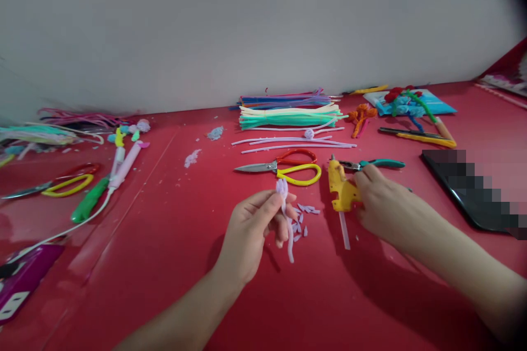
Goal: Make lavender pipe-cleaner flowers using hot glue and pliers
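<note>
Between the thumb and fingers of my left hand [257, 225] is a lilac pipe cleaner flower [281, 186], its bunched head up and its stem hanging down. My right hand [381, 203] is closed around the handle of a yellow glue gun [338, 189], whose nozzle points away from me. A clear glue stick [345, 231] sticks out of the gun's back end. Small lilac cut pieces [300, 225] lie on the table just right of my left hand. Beyond that hand rest scissors [278, 166] with one red and one yellow handle loop.
Green-handled pliers [382, 163] lie behind my right hand, and a black phone-like slab [461, 197] is at the right. Pipe cleaner bundles [288, 115] line the wall. On the left are more scissors [68, 184], a corded pink tool [127, 164] and a purple power strip [31, 279].
</note>
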Demonstrator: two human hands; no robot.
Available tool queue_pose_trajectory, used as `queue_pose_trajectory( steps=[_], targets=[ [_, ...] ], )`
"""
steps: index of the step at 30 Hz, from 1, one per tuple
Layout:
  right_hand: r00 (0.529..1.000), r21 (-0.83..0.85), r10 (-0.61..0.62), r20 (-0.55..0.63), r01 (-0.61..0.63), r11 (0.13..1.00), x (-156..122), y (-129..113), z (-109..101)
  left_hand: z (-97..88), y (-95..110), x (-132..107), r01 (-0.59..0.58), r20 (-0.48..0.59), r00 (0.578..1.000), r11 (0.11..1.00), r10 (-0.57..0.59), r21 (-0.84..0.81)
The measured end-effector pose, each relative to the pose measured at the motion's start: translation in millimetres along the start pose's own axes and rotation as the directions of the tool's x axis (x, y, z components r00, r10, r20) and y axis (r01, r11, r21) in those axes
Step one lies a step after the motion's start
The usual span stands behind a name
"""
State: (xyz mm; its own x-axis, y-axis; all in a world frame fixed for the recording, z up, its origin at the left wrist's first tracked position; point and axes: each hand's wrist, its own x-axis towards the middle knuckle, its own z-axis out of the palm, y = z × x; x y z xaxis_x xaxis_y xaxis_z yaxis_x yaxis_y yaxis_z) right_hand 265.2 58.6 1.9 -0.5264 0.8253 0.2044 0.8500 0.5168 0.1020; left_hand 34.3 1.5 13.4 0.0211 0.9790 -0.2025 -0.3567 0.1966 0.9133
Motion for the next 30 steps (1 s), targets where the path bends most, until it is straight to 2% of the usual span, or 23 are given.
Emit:
queue_pose_trajectory(
  steps=[2,3,5,8,11,15,30],
  targets=[
    [0.990,0.182,0.106,-0.091,-0.088,0.979,1,-1,-15,0.7,1,1,0.021,-0.013,1.000,0.999,-0.021,-0.030],
    [0.988,0.313,0.108,-0.113,-0.068,0.947,2,-3,-22,0.9,1,2,0.026,-0.016,1.000,0.999,-0.027,-0.040],
    [0.971,0.563,0.069,-0.231,0.076,0.823,0,-11,-33,0.9,0,3,0.033,-0.017,0.999,0.998,-0.034,-0.057],
    [0.947,0.708,-0.008,-0.320,0.245,0.662,-4,-27,-37,0.7,-1,4,0.038,-0.021,0.999,0.997,-0.040,-0.074],
    [0.927,0.688,-0.109,-0.358,0.341,0.640,-7,-39,-31,0.5,-3,5,0.038,-0.023,0.999,0.997,-0.040,-0.064],
    [0.932,0.670,-0.062,-0.357,0.301,0.678,-9,-44,-22,0.7,-3,5,0.057,-0.024,0.998,0.997,-0.058,-0.044],
    [0.942,0.637,-0.050,-0.333,0.264,0.724,-12,-47,-17,2.5,-2,3,0.068,-0.017,0.998,0.997,-0.068,-0.023]
  ],
)
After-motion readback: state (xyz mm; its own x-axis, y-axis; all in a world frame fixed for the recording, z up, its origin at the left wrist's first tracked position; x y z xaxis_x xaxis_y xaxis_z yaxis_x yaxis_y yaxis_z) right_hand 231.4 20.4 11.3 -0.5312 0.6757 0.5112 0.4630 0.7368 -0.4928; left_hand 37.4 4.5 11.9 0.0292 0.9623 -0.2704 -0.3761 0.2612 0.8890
